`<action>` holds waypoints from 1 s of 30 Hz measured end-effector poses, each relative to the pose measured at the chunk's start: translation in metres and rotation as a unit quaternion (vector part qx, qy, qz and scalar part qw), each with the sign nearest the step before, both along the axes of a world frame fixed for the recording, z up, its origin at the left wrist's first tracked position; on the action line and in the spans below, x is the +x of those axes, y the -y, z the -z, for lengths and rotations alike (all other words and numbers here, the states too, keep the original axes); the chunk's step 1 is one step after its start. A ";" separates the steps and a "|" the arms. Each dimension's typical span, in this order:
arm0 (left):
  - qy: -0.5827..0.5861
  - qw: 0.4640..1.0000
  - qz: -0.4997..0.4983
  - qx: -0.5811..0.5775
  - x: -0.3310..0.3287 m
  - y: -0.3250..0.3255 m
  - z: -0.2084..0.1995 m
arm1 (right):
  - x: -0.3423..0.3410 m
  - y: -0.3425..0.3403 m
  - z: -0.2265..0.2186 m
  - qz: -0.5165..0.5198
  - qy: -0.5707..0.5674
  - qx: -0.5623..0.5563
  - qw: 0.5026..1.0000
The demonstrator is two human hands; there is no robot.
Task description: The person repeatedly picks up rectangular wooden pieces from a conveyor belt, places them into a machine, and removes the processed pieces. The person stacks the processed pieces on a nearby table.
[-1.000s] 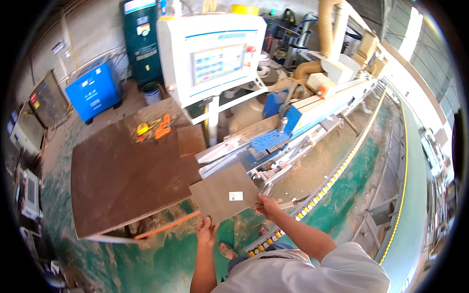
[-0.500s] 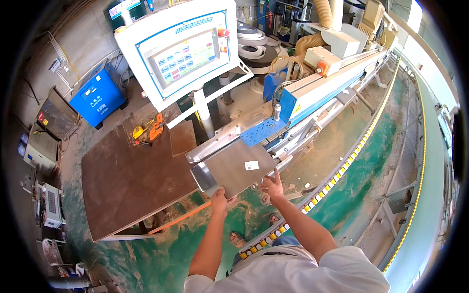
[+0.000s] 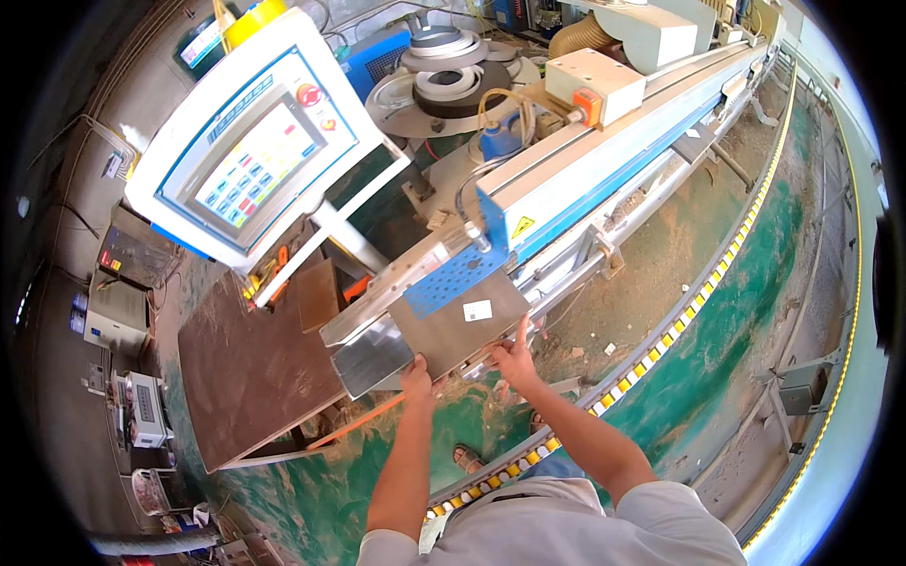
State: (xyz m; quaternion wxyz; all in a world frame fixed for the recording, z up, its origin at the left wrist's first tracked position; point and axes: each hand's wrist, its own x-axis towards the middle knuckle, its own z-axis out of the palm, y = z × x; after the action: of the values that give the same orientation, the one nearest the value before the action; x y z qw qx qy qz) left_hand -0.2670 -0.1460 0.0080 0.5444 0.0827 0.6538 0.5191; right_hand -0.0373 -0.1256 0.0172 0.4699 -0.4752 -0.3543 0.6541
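A flat brown panel (image 3: 442, 332) with a white label on top lies on the infeed end of a long edge-banding machine (image 3: 590, 170). Part of it reaches under the machine's blue perforated plate (image 3: 451, 283). My left hand (image 3: 418, 380) grips the near edge, thumb on top and fingers partly hidden below. At the near right corner, my right hand (image 3: 514, 362) has its index finger stretched along the panel's right side, while its other fingers bend at the near edge. A shiny metal support plate (image 3: 373, 360) shows left of the panel.
A control screen box (image 3: 250, 151) on a post stands at the left. Behind it is a brown table (image 3: 255, 368) with orange tools. Coils of edge banding (image 3: 458, 85) lie beyond the machine. A roller rail (image 3: 661, 340) curves along the right, over a green, dusty floor (image 3: 377, 472).
The panel has slid away from me and under the blue plate, baring more of the metal support. My right hand has closed in on its corner. The view has shifted.
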 end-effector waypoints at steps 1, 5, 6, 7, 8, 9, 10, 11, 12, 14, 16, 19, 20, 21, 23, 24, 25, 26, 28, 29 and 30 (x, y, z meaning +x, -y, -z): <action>-0.008 1.000 -0.005 -0.011 0.013 -0.007 -0.002 | 0.011 -0.007 0.003 -0.002 -0.008 -0.009 1.000; -0.034 0.997 0.001 -0.067 0.068 -0.036 -0.031 | 0.053 -0.028 -0.014 0.003 0.022 -0.027 0.999; -0.023 0.998 0.006 -0.056 0.075 -0.041 -0.032 | 0.062 -0.034 -0.012 0.006 0.019 -0.022 1.000; -0.013 0.999 0.012 -0.045 0.082 -0.046 -0.030 | 0.070 -0.040 -0.010 0.010 0.017 -0.016 1.000; -0.002 0.999 0.019 -0.035 0.088 -0.051 -0.026 | 0.078 -0.043 -0.008 0.015 0.015 -0.012 1.000; 0.001 0.999 0.015 -0.038 0.090 -0.054 -0.018 | 0.083 -0.046 -0.022 0.009 0.014 -0.030 0.999; 0.003 0.999 0.012 -0.041 0.090 -0.058 -0.011 | 0.090 -0.049 -0.036 0.005 0.013 -0.049 0.999; 0.010 0.999 0.018 -0.044 0.103 -0.065 -0.013 | 0.103 -0.051 -0.047 0.009 0.017 -0.066 0.998; 0.001 0.999 0.012 -0.036 0.115 -0.071 -0.015 | 0.113 -0.055 -0.038 0.040 0.005 -0.070 0.997; -0.013 1.000 0.005 -0.021 0.145 -0.081 -0.020 | 0.139 -0.045 -0.041 0.088 -0.030 -0.085 0.992; -0.006 0.999 0.014 -0.035 0.147 -0.095 -0.009 | 0.149 -0.024 -0.044 0.116 -0.041 -0.059 0.991; -0.015 0.998 0.034 -0.057 0.178 -0.113 -0.008 | 0.182 0.060 -0.055 0.132 -0.031 -0.035 0.990; -0.017 0.998 0.024 -0.063 0.170 -0.123 0.001 | 0.186 0.094 -0.054 0.136 -0.019 -0.035 0.990; -0.015 0.997 0.026 -0.069 0.170 -0.130 0.006 | 0.195 0.135 -0.049 0.153 -0.004 -0.034 0.988; 0.010 0.994 0.105 -0.041 0.184 -0.132 -0.002 | 0.222 0.233 -0.043 0.236 0.025 -0.084 0.968; 0.067 0.986 0.151 -0.016 0.170 -0.136 0.004 | 0.228 0.283 -0.045 0.279 0.035 -0.115 0.953; 0.124 0.972 0.200 0.006 0.154 -0.138 0.015 | 0.234 0.334 -0.046 0.327 0.042 -0.148 0.933; 0.145 0.966 0.210 0.032 0.153 -0.132 0.021 | 0.240 0.394 -0.042 0.381 0.069 -0.183 0.904; 0.281 0.917 0.269 0.086 0.130 -0.106 0.046 | 0.232 0.509 -0.022 0.502 0.106 -0.249 0.821; 0.285 0.917 0.274 0.049 0.171 -0.064 0.034 | 0.217 0.577 -0.013 0.566 0.125 -0.271 0.769; 0.338 0.884 0.318 0.061 0.197 -0.014 0.018 | 0.199 0.641 -0.001 0.619 0.137 -0.292 0.716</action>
State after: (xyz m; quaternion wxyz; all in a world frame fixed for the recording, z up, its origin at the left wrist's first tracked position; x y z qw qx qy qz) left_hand -0.0695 -0.1319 -0.0096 0.8620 0.1392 0.3359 0.3532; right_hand 0.1617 -0.7667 0.0182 0.5539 -0.7867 0.1675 0.2151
